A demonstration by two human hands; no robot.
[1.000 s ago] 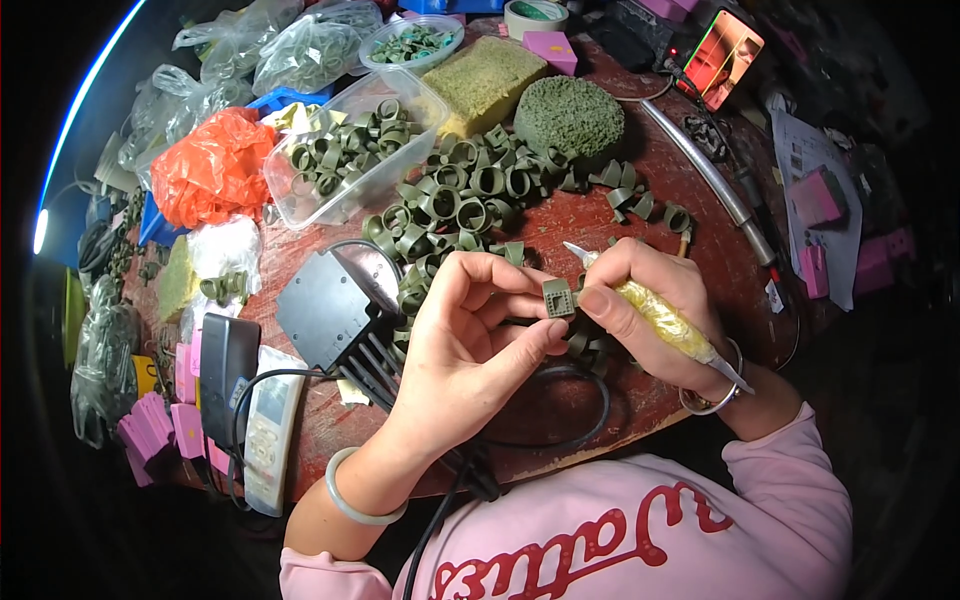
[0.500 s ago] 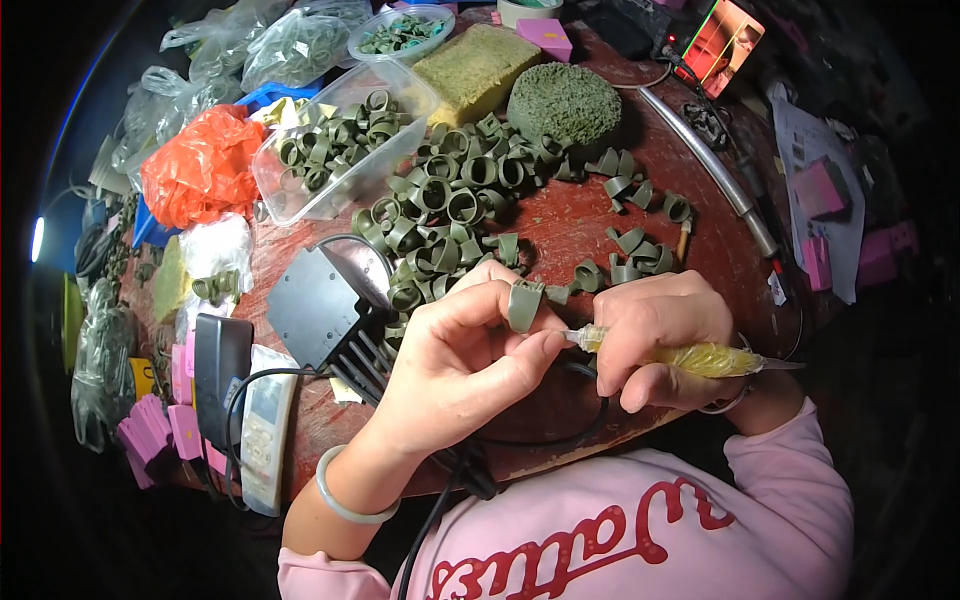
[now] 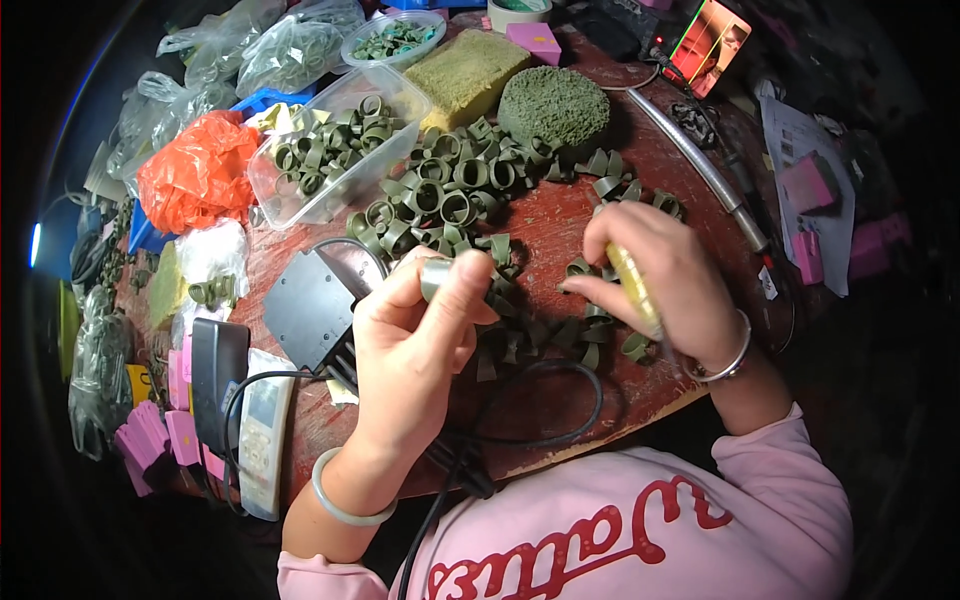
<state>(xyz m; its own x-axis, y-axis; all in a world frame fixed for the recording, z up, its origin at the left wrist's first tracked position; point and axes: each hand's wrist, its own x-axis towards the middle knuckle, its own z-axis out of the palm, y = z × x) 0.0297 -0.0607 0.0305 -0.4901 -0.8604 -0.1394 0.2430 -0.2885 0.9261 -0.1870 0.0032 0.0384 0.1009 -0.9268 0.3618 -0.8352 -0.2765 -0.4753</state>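
My left hand [image 3: 400, 345] is closed around a dark green wax-like ring [image 3: 434, 280], pinched between thumb and fingers at chest height. My right hand [image 3: 685, 285] grips a slim tool with a yellow wrapped handle [image 3: 628, 285] against its palm. Its thumb and forefinger reach apart over some loose green rings [image 3: 578, 268] on the table; whether they touch one is unclear. The tool's working tip is hard to make out. Beyond both hands spreads a heap of similar rings [image 3: 472, 172], with several more scattered nearer me.
Left of the heap, a clear plastic box [image 3: 330, 205] holds more rings. A yellow sponge block [image 3: 468, 75] and a rough green lump [image 3: 555, 105] sit behind. A dark grey device [image 3: 308, 310] with cables, a remote control [image 3: 265, 440] and a metal rod [image 3: 685, 150] lie around the red table [image 3: 640, 400].
My hands have moved apart. The tool has left the ring and swung upright in my right hand, which has gone forward over the loose rings. My left hand has drawn left, still holding its ring.
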